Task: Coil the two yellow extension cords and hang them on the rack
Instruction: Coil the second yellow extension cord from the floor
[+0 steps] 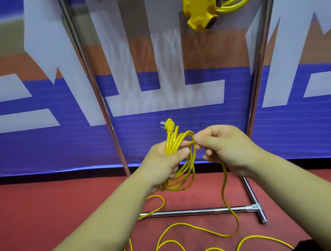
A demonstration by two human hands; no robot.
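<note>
My left hand (162, 163) grips a bundle of yellow cord loops (184, 167), with the cord's plug (169, 124) sticking up above my fingers. My right hand (225, 149) pinches the same cord at the top of the loops, beside my left thumb. From my right hand the loose yellow cord (189, 247) drops down and lies in curves on the red floor. A second yellow cord (236, 0), coiled, hangs from the rack at the top, and its yellow socket block (200, 9) dangles below it.
The chrome rack has a slanted pole (89, 71), an upright pole (257, 73) and a base bar (198, 211) on the red floor. A blue, white and orange banner (39, 129) stands right behind it.
</note>
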